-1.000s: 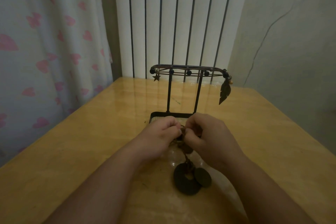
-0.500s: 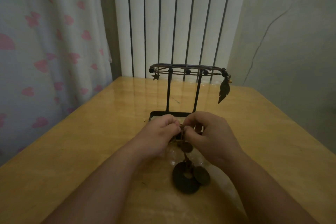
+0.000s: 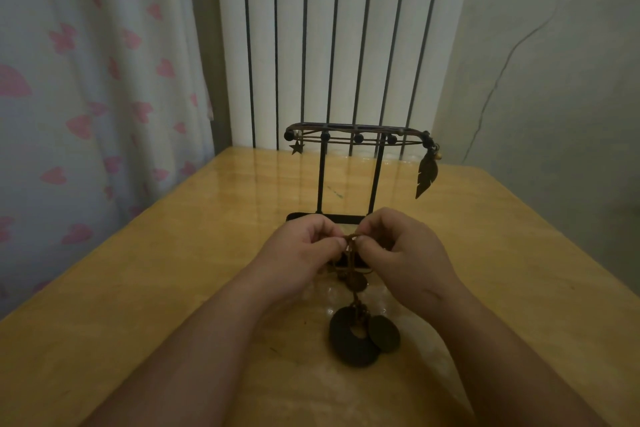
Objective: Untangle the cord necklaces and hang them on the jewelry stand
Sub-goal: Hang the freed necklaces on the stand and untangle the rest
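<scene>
Left hand (image 3: pixel 302 248) and right hand (image 3: pixel 407 253) pinch the tangled cord necklaces (image 3: pixel 352 253) near the jewelry stand (image 3: pixel 376 177).

Two hands (image 3: pixel 301 253) (image 3: pixel 405 255), one jewelry stand (image 3: pixel 321 177), one cord tangle (image 3: pixel 356 282), one table (image 3: pixel 173 288).

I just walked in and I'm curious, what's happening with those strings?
A person is untangling cord necklaces. The left grip and the right grip pinch a brown cord between them, in front of the jewelry stand. Dark round pendants hang below toward the wooden table. A star charm and a feather pendant already hang from the stand's top bar.
</scene>
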